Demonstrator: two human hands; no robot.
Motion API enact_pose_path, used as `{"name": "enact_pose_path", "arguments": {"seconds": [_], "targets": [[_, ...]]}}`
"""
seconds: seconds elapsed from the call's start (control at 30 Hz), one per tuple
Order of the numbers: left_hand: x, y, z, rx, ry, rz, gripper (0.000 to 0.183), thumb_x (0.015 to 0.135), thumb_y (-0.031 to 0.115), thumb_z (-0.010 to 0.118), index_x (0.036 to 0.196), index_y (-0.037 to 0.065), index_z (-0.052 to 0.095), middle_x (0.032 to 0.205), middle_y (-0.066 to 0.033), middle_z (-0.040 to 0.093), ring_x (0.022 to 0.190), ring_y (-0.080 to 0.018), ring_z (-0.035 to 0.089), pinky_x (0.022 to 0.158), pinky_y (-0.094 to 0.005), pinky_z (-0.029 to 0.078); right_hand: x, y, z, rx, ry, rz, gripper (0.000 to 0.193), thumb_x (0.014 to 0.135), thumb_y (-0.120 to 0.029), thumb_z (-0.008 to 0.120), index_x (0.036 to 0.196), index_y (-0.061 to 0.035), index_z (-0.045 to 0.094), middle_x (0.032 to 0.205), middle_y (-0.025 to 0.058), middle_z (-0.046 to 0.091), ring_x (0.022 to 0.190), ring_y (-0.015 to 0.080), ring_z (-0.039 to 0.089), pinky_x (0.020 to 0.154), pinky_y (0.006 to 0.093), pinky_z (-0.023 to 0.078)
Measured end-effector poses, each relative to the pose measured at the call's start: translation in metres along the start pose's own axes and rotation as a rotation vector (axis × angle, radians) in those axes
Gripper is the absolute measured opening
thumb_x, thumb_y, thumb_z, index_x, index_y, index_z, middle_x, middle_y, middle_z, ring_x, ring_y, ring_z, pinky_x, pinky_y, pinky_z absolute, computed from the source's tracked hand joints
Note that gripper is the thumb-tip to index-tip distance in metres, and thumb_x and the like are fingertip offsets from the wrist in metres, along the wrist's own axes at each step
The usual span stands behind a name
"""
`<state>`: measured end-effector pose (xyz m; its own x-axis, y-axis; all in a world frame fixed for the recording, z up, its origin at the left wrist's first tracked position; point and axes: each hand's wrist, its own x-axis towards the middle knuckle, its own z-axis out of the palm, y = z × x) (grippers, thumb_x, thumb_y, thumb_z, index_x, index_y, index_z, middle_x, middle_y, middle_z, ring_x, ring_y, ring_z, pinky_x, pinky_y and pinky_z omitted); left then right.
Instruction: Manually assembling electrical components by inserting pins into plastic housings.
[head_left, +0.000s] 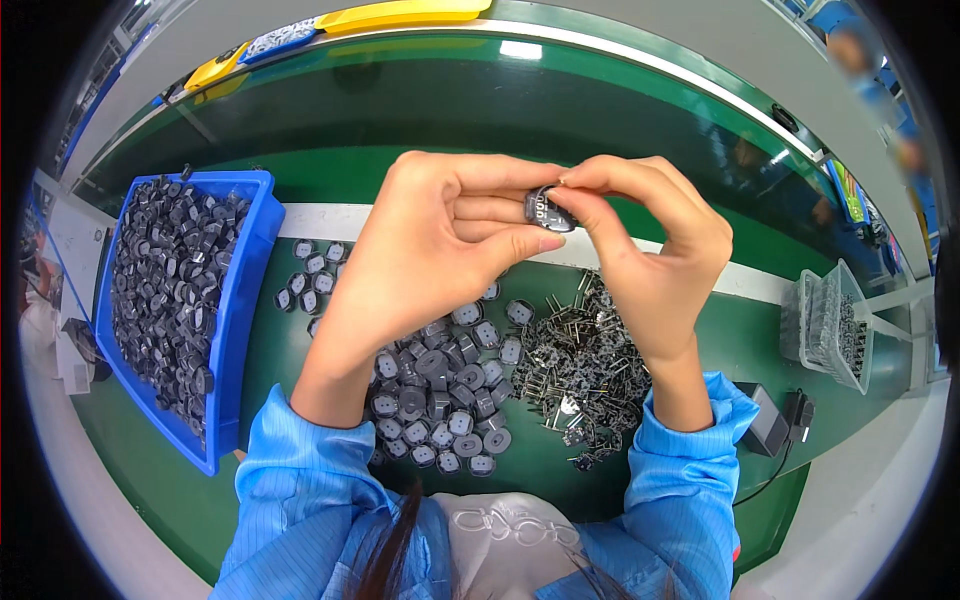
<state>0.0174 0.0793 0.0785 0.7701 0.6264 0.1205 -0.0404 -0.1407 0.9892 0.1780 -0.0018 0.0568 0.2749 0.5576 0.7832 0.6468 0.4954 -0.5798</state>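
Above the middle of the bench, both hands are raised and meet at a small dark grey plastic housing with pale marks on its face. My left hand holds it between thumb and fingers. My right hand pinches at its upper right edge with thumb and forefinger; whether a smaller part sits between those fingertips cannot be made out. Below lies a pile of similar round-cornered grey housings, partly behind my left wrist. To its right, under my right hand, is a heap of small metal parts with pins.
A blue bin full of dark housings stands at the left. Clear plastic boxes hold small parts at the right. Nearer is a dark box with a cable. A yellow tray and a blue tray sit along the far shelf.
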Motion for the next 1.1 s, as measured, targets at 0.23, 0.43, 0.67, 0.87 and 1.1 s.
{"name": "enact_pose_path", "arguments": {"seconds": [0.23,0.43,0.67,0.87,1.1], "targets": [[0.007,-0.014,0.001,-0.083,0.0,0.007,0.036,0.086,-0.008,0.069,0.122,-0.011,0.064,0.109,-0.0152,0.072,0.099,-0.0183,0.071,0.091,-0.0296,0.057,-0.003,0.003,-0.001,-0.264,-0.071,-0.23,0.026,0.076,0.004,0.077,0.099,-0.007,0.073,0.086,0.0075,0.067,0.081,0.0235,0.068,0.067,0.0316,0.053],[0.014,-0.015,-0.006,-0.068,0.093,0.084,0.032,0.086,-0.005,0.068,0.118,-0.008,0.067,0.106,-0.0154,0.073,0.097,-0.0169,0.072,0.09,-0.0285,0.057,-0.007,0.0,0.008,0.332,-0.078,0.355,0.035,0.092,0.005,0.063,0.126,-0.0016,0.063,0.112,0.0093,0.069,0.105,0.0236,0.069,0.094,0.0351,0.056],[0.007,-0.012,0.011,0.016,0.166,0.105,0.031,0.086,-0.006,0.065,0.117,-0.008,0.067,0.106,-0.0142,0.073,0.097,-0.0157,0.071,0.086,-0.0254,0.057,-0.018,0.009,0.011,0.596,-0.173,0.53,0.027,0.1,0.004,0.053,0.126,0.0093,0.059,0.115,0.0127,0.069,0.105,0.017,0.068,0.092,0.0309,0.057],[0.043,-0.06,-0.031,0.444,0.15,0.022,0.025,0.088,0.006,0.069,0.111,-0.001,0.072,0.098,-0.0104,0.075,0.09,-0.0148,0.072,0.081,-0.0285,0.056,-0.014,0.044,-0.014,-0.046,-0.393,0.546,0.04,0.092,-0.022,0.072,0.125,-0.0015,0.065,0.1,0.0153,0.074,0.087,0.0232,0.073,0.07,0.0348,0.058],[0.053,-0.146,-0.085,0.963,0.262,-0.157,0.016,0.082,0.01,0.072,0.093,-0.001,0.075,0.086,-0.015,0.075,0.085,-0.0232,0.074,0.078,-0.0326,0.057,-0.038,0.063,-0.033,-0.392,-0.801,0.737,0.03,0.079,-0.019,0.081,0.1,0.0008,0.075,0.091,0.0173,0.074,0.084,0.0304,0.073,0.079,0.0374,0.057]]}}
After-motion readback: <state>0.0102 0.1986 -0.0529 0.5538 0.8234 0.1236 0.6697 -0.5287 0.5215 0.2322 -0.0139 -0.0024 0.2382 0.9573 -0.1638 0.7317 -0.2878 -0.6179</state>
